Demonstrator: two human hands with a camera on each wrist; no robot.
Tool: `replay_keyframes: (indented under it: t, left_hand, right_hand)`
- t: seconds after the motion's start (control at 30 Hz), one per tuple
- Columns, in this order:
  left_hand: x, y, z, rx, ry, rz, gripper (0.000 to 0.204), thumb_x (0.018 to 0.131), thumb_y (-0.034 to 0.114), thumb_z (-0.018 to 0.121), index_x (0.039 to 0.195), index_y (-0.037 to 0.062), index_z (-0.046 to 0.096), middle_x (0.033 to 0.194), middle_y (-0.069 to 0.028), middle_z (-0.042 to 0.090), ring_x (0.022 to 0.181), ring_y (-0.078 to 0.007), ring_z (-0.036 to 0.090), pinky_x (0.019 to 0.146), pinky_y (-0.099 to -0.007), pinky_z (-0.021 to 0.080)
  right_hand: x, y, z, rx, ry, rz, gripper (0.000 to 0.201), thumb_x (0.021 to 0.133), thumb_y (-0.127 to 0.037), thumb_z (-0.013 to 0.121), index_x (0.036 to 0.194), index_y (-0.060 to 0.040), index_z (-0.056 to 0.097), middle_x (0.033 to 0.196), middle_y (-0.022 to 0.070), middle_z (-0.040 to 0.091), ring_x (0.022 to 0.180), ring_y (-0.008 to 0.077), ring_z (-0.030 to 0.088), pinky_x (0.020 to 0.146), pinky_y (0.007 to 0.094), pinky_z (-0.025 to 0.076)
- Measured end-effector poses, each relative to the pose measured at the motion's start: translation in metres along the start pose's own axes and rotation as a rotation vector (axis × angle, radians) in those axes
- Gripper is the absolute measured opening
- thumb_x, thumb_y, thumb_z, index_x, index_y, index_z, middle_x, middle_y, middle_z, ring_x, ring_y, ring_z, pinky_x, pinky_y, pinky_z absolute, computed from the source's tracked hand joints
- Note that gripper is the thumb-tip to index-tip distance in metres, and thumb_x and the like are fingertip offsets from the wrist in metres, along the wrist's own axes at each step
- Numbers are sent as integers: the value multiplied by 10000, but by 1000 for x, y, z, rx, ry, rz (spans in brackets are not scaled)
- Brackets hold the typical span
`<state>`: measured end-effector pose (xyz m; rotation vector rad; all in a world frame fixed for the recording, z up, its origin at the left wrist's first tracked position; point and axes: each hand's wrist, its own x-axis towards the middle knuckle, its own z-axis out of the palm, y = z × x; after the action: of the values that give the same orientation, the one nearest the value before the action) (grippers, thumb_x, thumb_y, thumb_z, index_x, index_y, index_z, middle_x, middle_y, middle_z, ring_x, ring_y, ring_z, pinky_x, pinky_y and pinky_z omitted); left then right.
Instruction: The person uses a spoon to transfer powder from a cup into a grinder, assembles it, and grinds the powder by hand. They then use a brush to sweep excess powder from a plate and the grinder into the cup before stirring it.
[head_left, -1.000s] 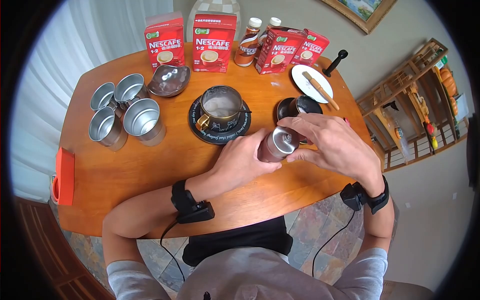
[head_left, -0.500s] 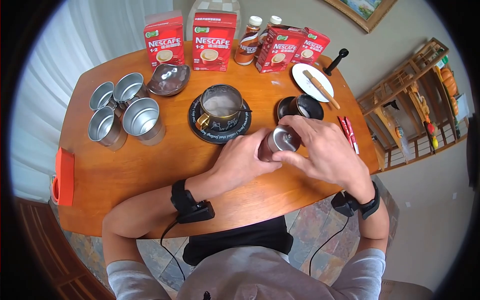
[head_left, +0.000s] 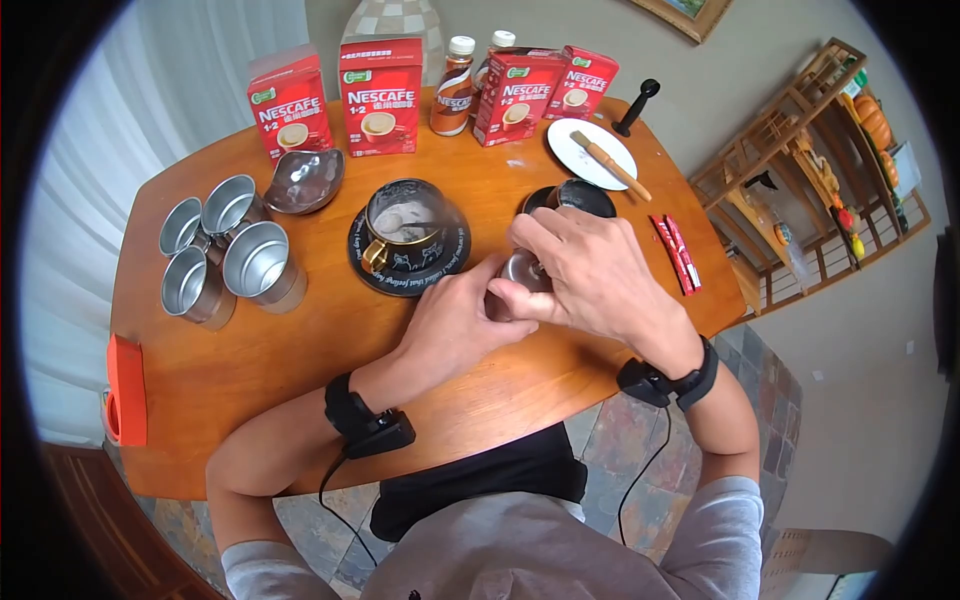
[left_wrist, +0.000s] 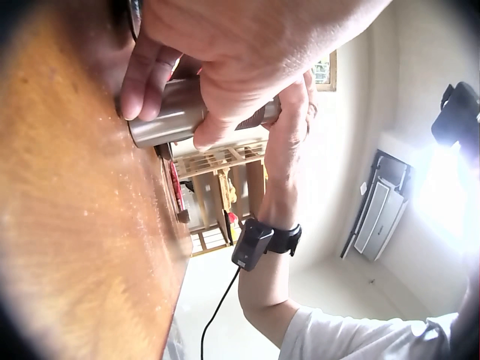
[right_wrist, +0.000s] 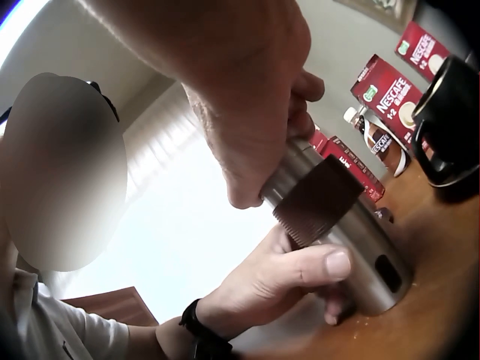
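A steel hand coffee grinder (right_wrist: 367, 259) with a dark ribbed band and a small dark window stands near the front of the table, slightly tilted in the right wrist view. My left hand (head_left: 455, 325) grips its lower body, thumb and fingers wrapped round it. From above, my right hand (head_left: 600, 275) holds the grinder's top with curled fingers, covering most of the lid in the head view. Just left of the hands, a black cup (head_left: 405, 215) with a gold handle sits on a black saucer (head_left: 365, 265), with whitish powder and a spoon inside.
Several steel cups (head_left: 265, 265) stand at the left beside a dark bowl (head_left: 305, 182). Red Nescafe boxes (head_left: 382, 100) and bottles (head_left: 453, 95) line the back. A brush (head_left: 610, 165) lies on a white plate (head_left: 565, 150). Red sachets (head_left: 677, 255) lie at the right; a smaller black cup (head_left: 585, 197) stands behind my right hand.
My right hand has moved in over the grinder's lid and curled its fingers round the top. The head view has shifted; my left hand keeps its grip on the body.
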<state>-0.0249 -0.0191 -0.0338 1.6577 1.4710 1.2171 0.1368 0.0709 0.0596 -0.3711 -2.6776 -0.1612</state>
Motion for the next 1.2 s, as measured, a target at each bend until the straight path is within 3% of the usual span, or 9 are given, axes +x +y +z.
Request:
replay_keyframes:
  t: [0.1,0.3,0.47,0.63,0.77,0.93,1.07,1.1,1.2]
  left_hand:
    - [0,2,-1,-27,-40,-35,496,791,277,877,1126,1,636,867,-192,730,784,-370,726,719,-438,559]
    - [-1,-14,3,-30,-34,-10,437,815,241,889,1085,-12,654,822,-137,725,697,-193,682,672,-362,544]
    - [0,4,1,-58,-59,-64,505,820,149,888,1224,-16,635,950,-103,767,820,-130,725,752,-327,584]
    - [-2,12,-3,-28,-59,-68,575,811,146,898,1296,-12,631,1071,-139,782,945,-181,771,842,-334,601]
    - [-1,16,-5,-6,-70,-118,616,802,160,903,1325,-6,625,1097,-156,781,985,-210,775,867,-343,599]
    - [-1,19,-7,-8,-81,-153,629,798,185,902,1332,4,624,1106,-170,778,995,-231,772,875,-355,592]
    - [-1,9,-3,-50,-63,-94,613,803,227,892,1315,11,631,1108,-194,771,1010,-300,770,887,-388,587]
    - [-2,9,-3,-39,-64,-86,610,804,233,890,1311,11,634,1110,-199,769,1017,-316,767,894,-398,585]
    - [-1,10,-4,-27,-57,-69,595,802,246,886,1292,11,644,1121,-221,762,1042,-382,751,919,-444,579]
  right_hand:
    - [3,-6,6,-24,57,63,374,850,-408,764,945,-75,625,717,113,653,667,308,684,562,424,519]
    - [-7,-35,22,-27,163,455,490,920,-538,712,871,-65,594,685,142,675,642,366,700,535,469,524]
    - [-48,-25,3,108,287,617,612,888,-623,746,1075,-45,679,747,173,716,742,376,744,630,453,564]
    - [-135,22,-22,28,253,1183,528,939,-499,772,1175,-34,690,735,105,661,714,274,687,693,388,538]
    - [-193,32,14,227,240,1129,487,911,-424,818,1198,-48,705,825,109,649,748,272,663,705,409,522]
    - [-198,28,35,-12,214,1025,353,911,-334,834,1076,-45,718,864,102,655,740,282,670,697,385,528]
    - [-201,30,34,235,426,1229,263,995,-240,767,1093,-7,696,788,73,693,685,139,659,638,318,534]
    - [-199,31,34,403,560,1244,194,991,-189,777,1030,-32,671,733,-4,625,641,74,590,556,263,485]
    - [-201,39,29,599,558,1252,272,957,-111,807,877,-108,547,706,-52,539,588,15,458,485,218,358]
